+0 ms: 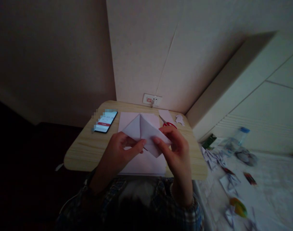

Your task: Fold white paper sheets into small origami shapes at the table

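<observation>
Between my two hands is a folded piece of white paper (pixel 146 130), held up above the small wooden table. It has a pointed top, a crease down its middle and a lower flap that points downward. My left hand (pixel 123 149) pinches the left side, thumb in front and fingers behind. On the right side, my right hand (pixel 174 146) grips the paper with its thumb pressed on the front face. Below the folded piece lies a stack of white paper sheets (pixel 142 165), partly hidden by my hands. The fingers behind the paper are partly out of sight.
Red-handled scissors (pixel 169 124), a paper strip (pixel 165 113) and a small folded paper piece (pixel 179 120) lie at the table's (pixel 82 152) back right. A lit phone (pixel 106 121) rests at left. Beside the table, a bed (pixel 276 183) holds folded papers (pixel 212 158) and a bottle (pixel 241 136).
</observation>
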The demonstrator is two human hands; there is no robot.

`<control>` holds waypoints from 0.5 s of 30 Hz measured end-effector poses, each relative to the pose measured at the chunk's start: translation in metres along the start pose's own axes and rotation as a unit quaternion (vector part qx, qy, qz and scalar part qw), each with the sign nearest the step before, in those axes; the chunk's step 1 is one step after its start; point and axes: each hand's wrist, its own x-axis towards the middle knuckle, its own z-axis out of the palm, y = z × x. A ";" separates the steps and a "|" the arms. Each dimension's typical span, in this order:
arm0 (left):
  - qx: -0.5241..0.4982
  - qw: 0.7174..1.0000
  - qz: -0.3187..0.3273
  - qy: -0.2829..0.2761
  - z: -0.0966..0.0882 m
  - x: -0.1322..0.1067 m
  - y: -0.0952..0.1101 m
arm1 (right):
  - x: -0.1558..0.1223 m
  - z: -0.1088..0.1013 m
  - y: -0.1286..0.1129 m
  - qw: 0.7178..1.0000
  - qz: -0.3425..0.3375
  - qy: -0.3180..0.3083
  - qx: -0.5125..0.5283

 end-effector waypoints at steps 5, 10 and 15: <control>-0.045 0.999 0.005 -0.003 0.004 0.001 0.003 | 0.000 0.001 -0.001 1.000 0.015 -0.005 -0.019; -0.062 0.998 0.012 0.005 0.003 0.003 -0.006 | 0.001 0.002 -0.001 0.999 0.021 -0.023 -0.013; -0.071 0.997 0.028 0.019 0.000 0.005 -0.015 | 0.002 0.000 0.003 1.000 -0.012 -0.002 -0.014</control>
